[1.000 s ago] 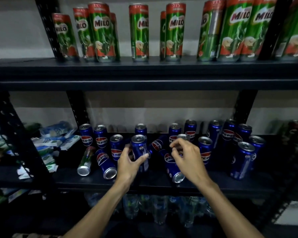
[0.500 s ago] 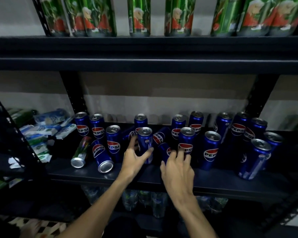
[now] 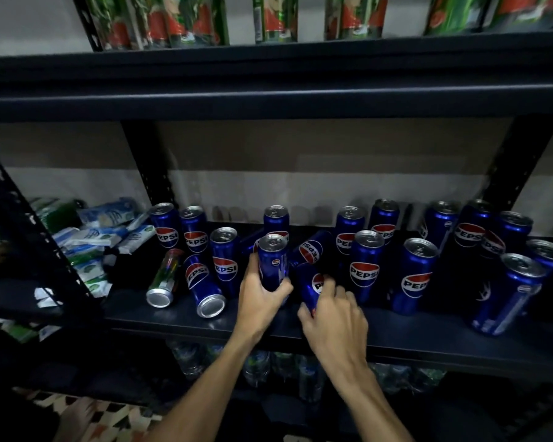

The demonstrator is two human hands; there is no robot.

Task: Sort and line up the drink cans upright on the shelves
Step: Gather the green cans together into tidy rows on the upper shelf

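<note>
Several blue Pepsi cans crowd the dark middle shelf [image 3: 396, 333]. My left hand [image 3: 261, 296] grips an upright Pepsi can [image 3: 272, 261] near the shelf's centre. Just to its right, my right hand [image 3: 334, 317] curls round a toppled Pepsi can [image 3: 312, 282] that lies pointing at me. Behind it another Pepsi can [image 3: 310, 252] lies tilted. To the left, a Pepsi can [image 3: 203, 287] and a green can [image 3: 165, 279] lie on their sides. Upright Pepsi cans [image 3: 364, 266] stand at the back and right.
Green Milo cans [image 3: 275, 19] stand on the upper shelf [image 3: 268, 100]. White and blue packets [image 3: 99, 234] are heaped at the left on the neighbouring shelf. Black uprights [image 3: 147, 170] frame the bay. Clear bottles [image 3: 256, 368] sit on the shelf below.
My right hand has come off the upright can and closed on the toppled one. My left hand has wrapped tighter round its upright can. The view has tipped downward.
</note>
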